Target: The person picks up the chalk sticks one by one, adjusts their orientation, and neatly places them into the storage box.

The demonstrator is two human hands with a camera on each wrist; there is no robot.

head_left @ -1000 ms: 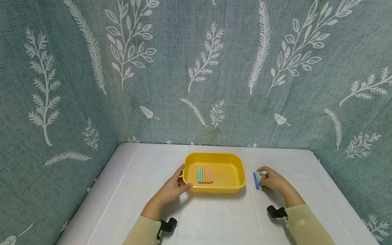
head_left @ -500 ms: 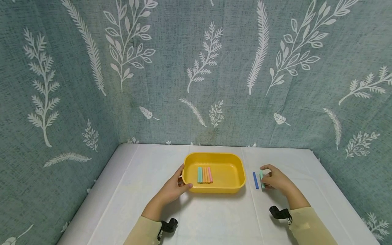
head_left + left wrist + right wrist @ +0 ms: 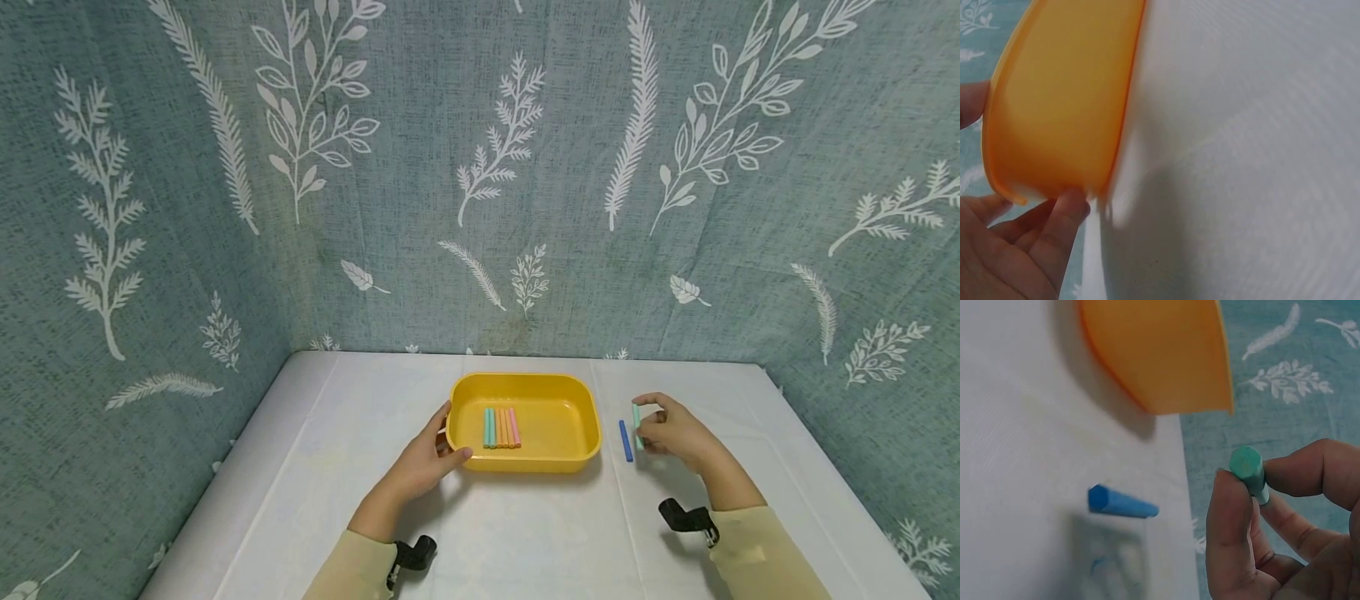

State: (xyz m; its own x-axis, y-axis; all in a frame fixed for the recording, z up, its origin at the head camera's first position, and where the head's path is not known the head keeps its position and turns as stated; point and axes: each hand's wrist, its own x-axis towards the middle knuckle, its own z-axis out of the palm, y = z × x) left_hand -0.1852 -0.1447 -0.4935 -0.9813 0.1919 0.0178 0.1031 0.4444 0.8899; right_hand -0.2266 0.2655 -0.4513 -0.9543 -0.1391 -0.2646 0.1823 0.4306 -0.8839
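A yellow tray (image 3: pixel 551 465) stands on the white table, and my left hand (image 3: pixel 422 461) grips its left end, thumb over the near rim. In the left wrist view the fingers (image 3: pixel 1063 225) press against the tray's end wall (image 3: pixel 1060 112). Inside the tray several chalk sticks (image 3: pixel 502 427) lie side by side: teal, orange and pink. To the tray's right, my right hand (image 3: pixel 675 433) pinches a light green chalk stick (image 3: pixel 1247 465) between thumb and fingers, raised over the table. A blue chalk stick (image 3: pixel 626 441) lies on the table between that hand and the tray.
The white table (image 3: pixel 540 533) meets a patterned green cloth wall (image 3: pixel 570 275) at the back and on both sides. A black wrist camera (image 3: pixel 686 517) is strapped on each forearm.
The green chalk, which lay beside the blue one, has been drawn away to the right and lifted in my right hand. My left hand and the tray have stayed put.
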